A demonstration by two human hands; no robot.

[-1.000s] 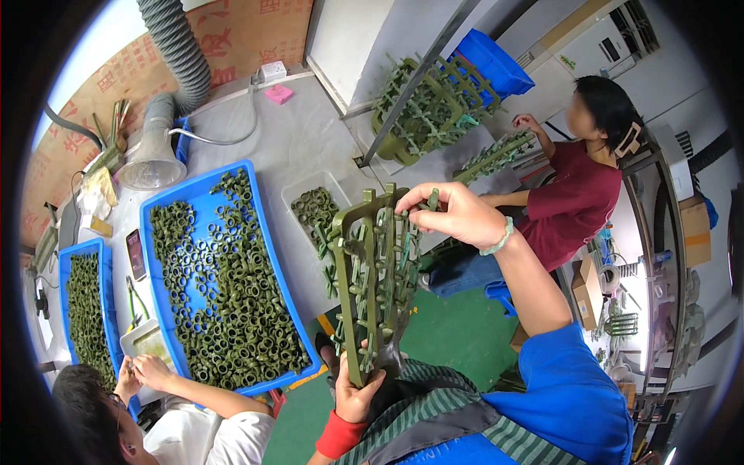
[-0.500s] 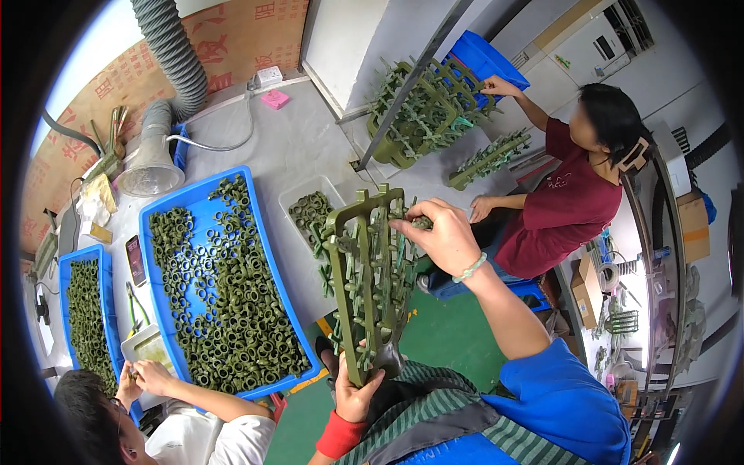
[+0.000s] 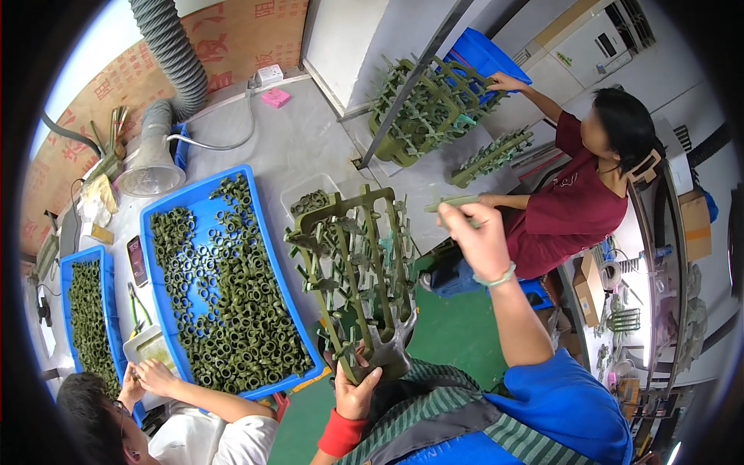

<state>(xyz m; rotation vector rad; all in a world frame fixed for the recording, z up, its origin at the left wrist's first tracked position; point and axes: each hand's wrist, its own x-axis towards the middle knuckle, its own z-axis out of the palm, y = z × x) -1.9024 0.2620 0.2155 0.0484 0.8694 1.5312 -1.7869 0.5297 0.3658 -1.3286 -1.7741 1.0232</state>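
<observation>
Lifting away from rack (image 3: 353, 271), right hand (image 3: 480, 236).

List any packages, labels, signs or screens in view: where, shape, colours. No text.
Dark rectangular phone with reddish case: flat on the table between the two blue trays, screen dark.
Brown cardboard sheet with red print: on the wall behind the grey ribbed hose.
Brown cardboard boxes: on the floor at right, beside the person in the maroon shirt.
Small pink rectangular pack: on the grey table near the white socket.
</observation>
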